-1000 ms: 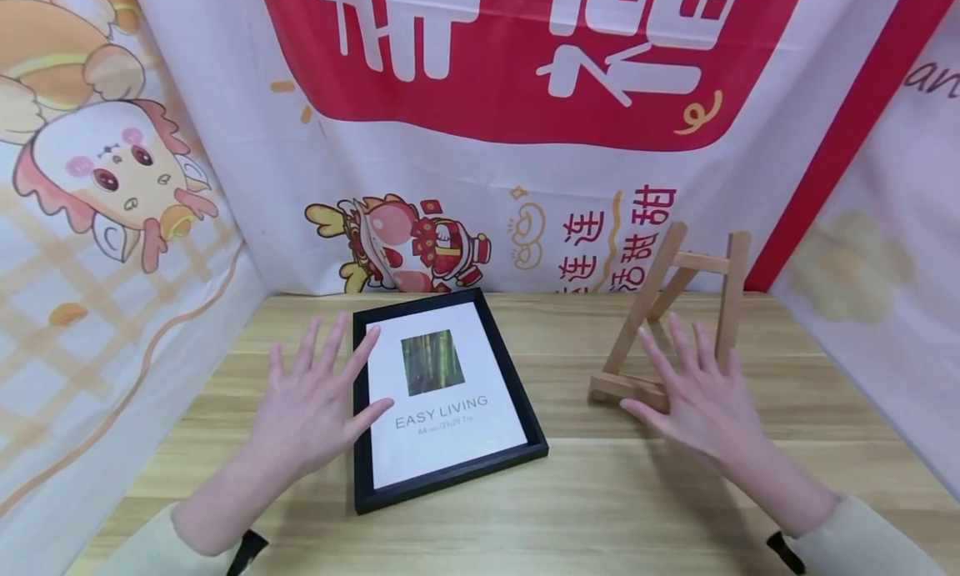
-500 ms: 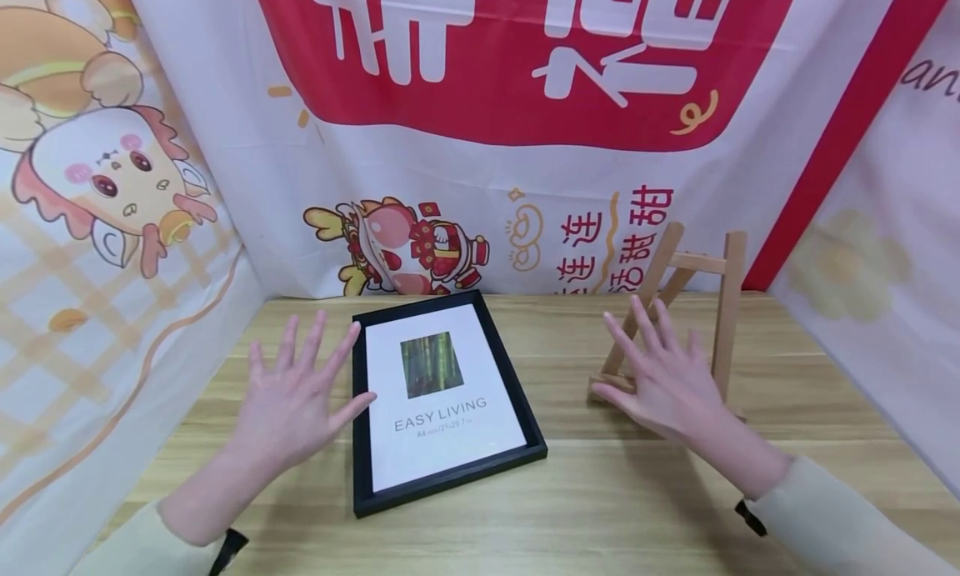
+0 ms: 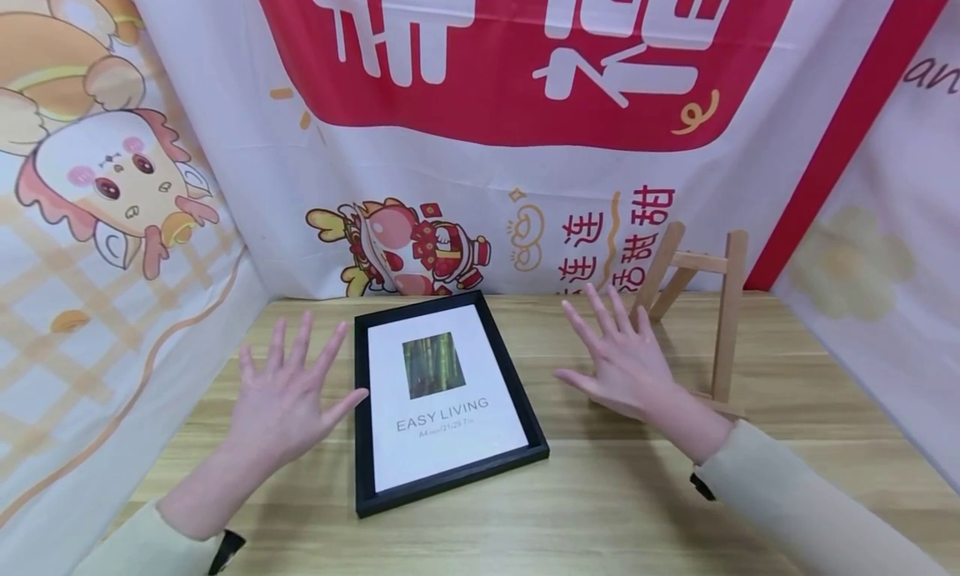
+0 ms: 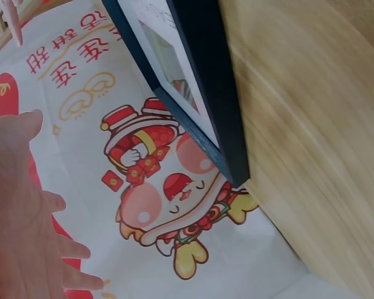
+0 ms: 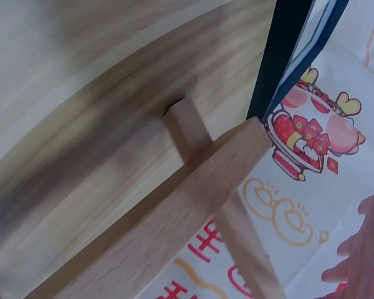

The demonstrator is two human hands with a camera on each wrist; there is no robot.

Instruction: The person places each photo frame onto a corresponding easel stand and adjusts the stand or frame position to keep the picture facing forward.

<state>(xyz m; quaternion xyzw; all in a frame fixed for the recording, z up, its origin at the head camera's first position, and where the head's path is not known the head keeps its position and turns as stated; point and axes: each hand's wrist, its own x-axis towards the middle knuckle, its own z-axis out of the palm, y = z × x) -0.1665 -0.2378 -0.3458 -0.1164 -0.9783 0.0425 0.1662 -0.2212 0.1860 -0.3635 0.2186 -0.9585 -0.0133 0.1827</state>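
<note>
A black picture frame (image 3: 531,418) with a white insert reading "EASY LIVING" lies on the wooden table. Just left of it my left hand (image 3: 279,409) hovers with spread fingers, its thumb tip overlapping the frame's left edge in the head view. My right hand (image 3: 626,366) is held between the picture frame and a small wooden easel (image 3: 729,318), fingers straight and apart, hiding the easel's lower left part. Neither hand holds anything. In the right wrist view the easel (image 5: 168,218) crosses close to the camera. The left wrist view shows the picture frame (image 4: 215,81) edge-on.
The wooden table (image 3: 480,534) meets a printed cloth backdrop (image 3: 510,167) behind the picture frame and easel. Printed cloth also bounds the left side (image 3: 97,309) and the right side (image 3: 885,309).
My right hand has moved left, from in front of the easel toward the picture frame. My left hand has drifted slightly left, off the frame. The frame and easel stay put.
</note>
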